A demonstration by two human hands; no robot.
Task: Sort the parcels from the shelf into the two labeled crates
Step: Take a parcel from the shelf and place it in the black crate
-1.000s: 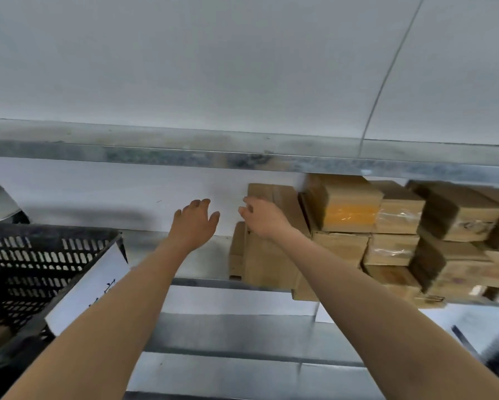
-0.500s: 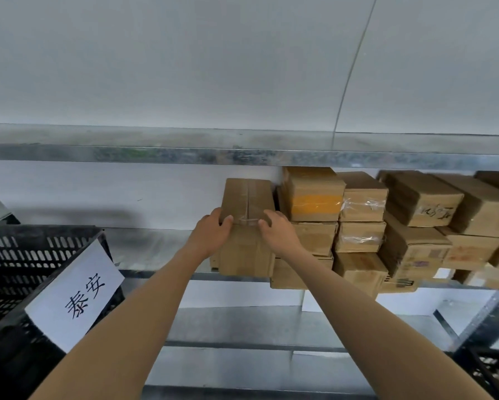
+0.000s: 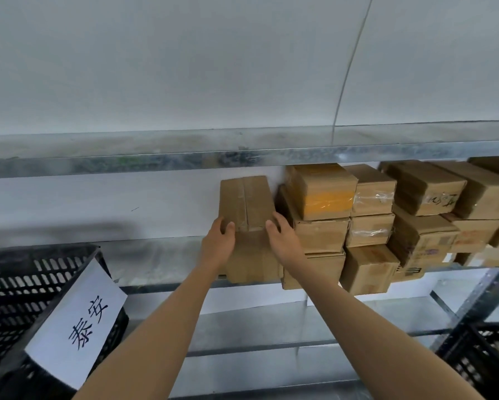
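– Far left, low down, we log a black lattice crate. A white label with two handwritten characters leans on its near corner. What do we have further along?
– We note the metal shelf, then the left hand. Its grip is closed on the tall parcel, with the fingers curled round the left edge and the thumb on the near face.
– Where does that parcel sit?
– On the shelf, upright, at the left end of the stacked parcels and just beside them. Tape runs along its top face. We cannot tell whether its base touches the shelf or is lifted.
– And its other side?
– The right hand has its grip closed on the parcel's right edge. The fingers are on the side facing the stack and the thumb is on the near face.
– Past that?
– We count brown boxes piled three high. One is a yellow-taped box, some are wrapped in clear tape, and one carries a dark scribble. Bottom right, we see the corner of a second black crate beside a slotted upright.
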